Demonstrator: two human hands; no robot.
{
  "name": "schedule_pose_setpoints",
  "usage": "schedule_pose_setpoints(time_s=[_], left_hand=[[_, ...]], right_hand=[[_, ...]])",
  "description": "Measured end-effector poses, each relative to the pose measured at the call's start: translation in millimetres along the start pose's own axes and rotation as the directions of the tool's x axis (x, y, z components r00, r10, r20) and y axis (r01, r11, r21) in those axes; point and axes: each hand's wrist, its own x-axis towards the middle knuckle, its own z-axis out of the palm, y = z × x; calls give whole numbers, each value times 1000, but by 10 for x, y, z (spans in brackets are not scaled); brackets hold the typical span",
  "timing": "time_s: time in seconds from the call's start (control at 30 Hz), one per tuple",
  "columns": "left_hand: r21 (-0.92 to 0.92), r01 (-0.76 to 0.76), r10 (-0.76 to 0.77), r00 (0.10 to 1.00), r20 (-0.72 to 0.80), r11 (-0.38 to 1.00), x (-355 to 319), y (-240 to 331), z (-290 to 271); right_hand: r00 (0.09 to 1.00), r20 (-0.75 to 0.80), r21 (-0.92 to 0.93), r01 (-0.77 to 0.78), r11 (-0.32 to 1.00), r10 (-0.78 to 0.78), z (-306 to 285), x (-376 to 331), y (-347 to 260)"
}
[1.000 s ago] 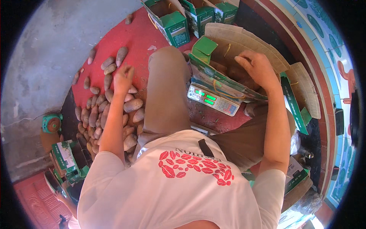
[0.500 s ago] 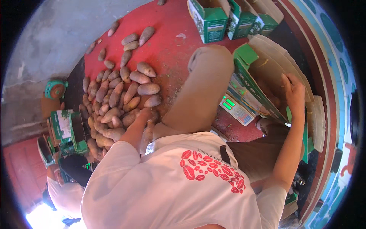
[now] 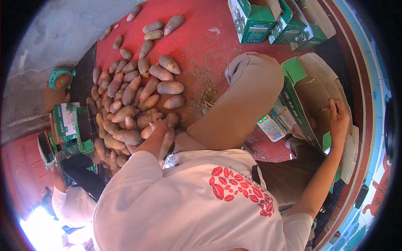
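Observation:
A heap of brown sweet potatoes (image 3: 130,104) lies on the red floor (image 3: 201,46). My left hand (image 3: 157,127) reaches into the near edge of the heap and rests on one sweet potato; whether the fingers close round it is hidden. My right hand (image 3: 338,119) lies flat on the flap of an open green and brown cardboard box (image 3: 312,90) that sits on a small scale (image 3: 271,127) with a green display. My bent knee in tan trousers (image 3: 247,100) rises between the two hands.
Three green cartons (image 3: 276,21) stand at the far edge. Another person in white (image 3: 69,196) crouches at the lower left beside a green box (image 3: 69,121). A teal tape dispenser (image 3: 60,78) lies on the grey concrete. A tiled wall curves along the right.
The view has swung right and down. My left hand dropped from the upper potatoes to the near edge of the heap. My right hand moved from inside the box to its right flap.

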Motion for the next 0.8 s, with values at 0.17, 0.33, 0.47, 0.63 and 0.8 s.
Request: schedule_pose_setpoints(time_s=[0.17,0.33,0.47,0.63,0.8], left_hand=[[-74,-70,65,995,-77,995,115,-281,121],[91,-54,55,998,-5,994,140,-316,79],[58,4,-3,1000,-17,998,85,-310,161],[22,-30,32,994,-101,999,-63,-299,96],[-173,-83,42,972,-231,981,-262,-308,-335]], right_hand=[[998,30,6,-52,999,52,6,40,-44],[999,33,-39,-28,999,30,20,53,-46],[1000,0,-44,3,999,-3,35,46,-37],[998,-21,-57,-55,997,53,10,30,-108],[996,-91,-66,4,998,-10,-52,56,-91]])
